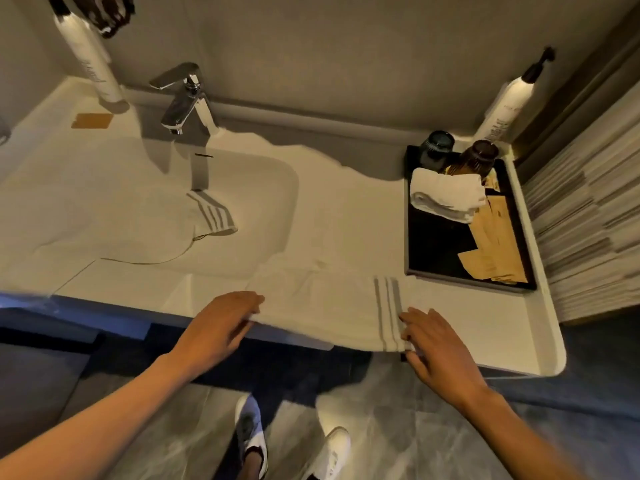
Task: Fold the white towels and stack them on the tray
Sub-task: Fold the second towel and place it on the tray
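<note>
I've got a striped towel (322, 306) laid flat on the counter (485, 327) at 6 o'clock, near edge hanging just past the lip, prob so the edge is easy to get under w/o dragging the whole cloth. Left hand (221, 327) sits at the towel's 9 o'clock end, fingers close together and fairly straight, tips at the hem; can't tell if the thumb is pinching underneath. Right hand (433, 344) is at the 3 o'clock end on the grey stripes, fingers slightly spread and lightly bent, pressing or feeling for the edge, no clear pinch visible either. Both ends covered at once = my read is I'm setting up a fold, ends lifted together so it stays square. Tray (436, 251) is at 2 o'clock from the towel, near but not touching as far as I see; one folded towel (446, 195) already lies on its far part, beside two jars (460, 150) and paper packets (495, 244), so the stack spot is set. Another towel (211, 213) lies in the sink (270, 188) at 10 o'clock, under the tap (187, 98), not yet folded.
</note>
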{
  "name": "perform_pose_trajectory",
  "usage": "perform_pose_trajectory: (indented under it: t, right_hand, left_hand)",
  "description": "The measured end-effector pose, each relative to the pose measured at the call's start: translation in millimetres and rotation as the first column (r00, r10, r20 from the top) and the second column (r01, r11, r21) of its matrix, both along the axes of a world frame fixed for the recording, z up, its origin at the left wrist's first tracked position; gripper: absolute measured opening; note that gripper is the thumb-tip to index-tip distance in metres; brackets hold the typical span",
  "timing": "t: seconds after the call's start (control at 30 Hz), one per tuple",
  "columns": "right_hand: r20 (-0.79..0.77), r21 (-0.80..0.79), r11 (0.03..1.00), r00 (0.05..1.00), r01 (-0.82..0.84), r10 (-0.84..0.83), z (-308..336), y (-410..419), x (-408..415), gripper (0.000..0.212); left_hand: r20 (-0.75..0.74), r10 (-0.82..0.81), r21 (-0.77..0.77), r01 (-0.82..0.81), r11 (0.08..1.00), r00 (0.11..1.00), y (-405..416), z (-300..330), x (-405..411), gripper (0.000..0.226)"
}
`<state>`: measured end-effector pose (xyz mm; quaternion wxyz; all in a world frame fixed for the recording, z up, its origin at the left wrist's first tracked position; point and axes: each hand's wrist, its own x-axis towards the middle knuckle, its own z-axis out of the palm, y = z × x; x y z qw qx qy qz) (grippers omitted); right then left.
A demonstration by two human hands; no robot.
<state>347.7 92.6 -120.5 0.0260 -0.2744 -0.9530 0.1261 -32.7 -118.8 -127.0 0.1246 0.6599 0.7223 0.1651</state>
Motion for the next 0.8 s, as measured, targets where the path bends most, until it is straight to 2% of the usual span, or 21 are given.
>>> perform_pose_trajectory:
  t: [0.07, 0.1, 0.17, 0.2, 0.27, 0.37, 0.43, 0.5, 0.57, 0.63, 0.7, 0.73, 0.8]
  right_hand:
    - [-0.056, -0.111, 0.990, 0.994, 0.091, -0.097, 7, 2, 0, 0.039]
    - [-0.099, -0.191, 0.971, 0.981, 0.146, -0.167, 12, 3, -3, 0.034]
    - [-0.186, -0.361, 0.900, 0.927, 0.245, -0.327, 21, 6, -12, 0.013]
    - [-0.208, -0.454, 0.841, 0.883, 0.294, -0.421, 25, 9, -17, 0.009]
    - [-0.220, -0.591, 0.715, 0.778, 0.374, -0.589, 29, 15, -27, 0.006]
    - [-0.211, -0.637, 0.627, 0.681, 0.449, -0.701, 27, 24, -34, 0.006]
    - [-0.166, -0.587, 0.621, 0.673, 0.520, -0.721, 20, 28, -36, 0.013]
    - [-0.102, -0.455, 0.643, 0.681, 0.616, -0.725, 11, 31, -38, 0.023]
    - [-0.034, -0.320, 0.654, 0.681, 0.686, -0.731, 5, 31, -39, 0.031]
    - [0.021, -0.276, 0.615, 0.644, 0.739, -0.765, 8, 31, -43, 0.035]
    - [0.013, -0.251, 0.548, 0.569, 0.798, -0.822, 14, 27, -48, 0.033]
    - [-0.064, -0.177, 0.578, 0.577, 0.797, -0.814, 17, 23, -51, 0.030]
    - [-0.241, 0.004, 0.740, 0.719, 0.673, -0.653, 27, 11, -66, 0.019]
  left_hand:
    - [0.119, 0.088, -0.014, -0.087, 0.996, 0.989, 3, 8, -1, 0.049]
    - [0.187, 0.131, -0.034, -0.127, 0.991, 0.974, 6, 16, -1, 0.046]
    - [0.346, 0.225, -0.065, -0.216, 0.974, 0.911, 19, 29, -3, 0.023]
    - [0.409, 0.278, -0.065, -0.276, 0.959, 0.869, 30, 32, -5, 0.014]
    - [0.467, 0.361, -0.088, -0.364, 0.927, 0.807, 51, 35, -12, 0.011]
    - [0.454, 0.430, -0.130, -0.420, 0.898, 0.780, 75, 35, -20, 0.008]
    - [0.444, 0.454, -0.145, -0.438, 0.887, 0.772, 88, 31, -24, 0.010]
    - [0.405, 0.460, -0.163, -0.433, 0.887, 0.790, 102, 23, -24, 0.013]
    - [0.323, 0.482, -0.194, -0.441, 0.876, 0.815, 110, 14, -22, 0.016]
    - [0.236, 0.530, -0.194, -0.495, 0.847, 0.814, 114, 13, -18, 0.022]
    - [0.076, 0.586, -0.077, -0.582, 0.810, 0.806, 115, 17, -8, 0.029]
    - [-0.015, 0.563, 0.026, -0.563, 0.826, 0.826, 116, 22, 4, 0.030]
    - [-0.054, 0.340, 0.208, -0.322, 0.923, 0.939, 122, 30, 38, 0.026]
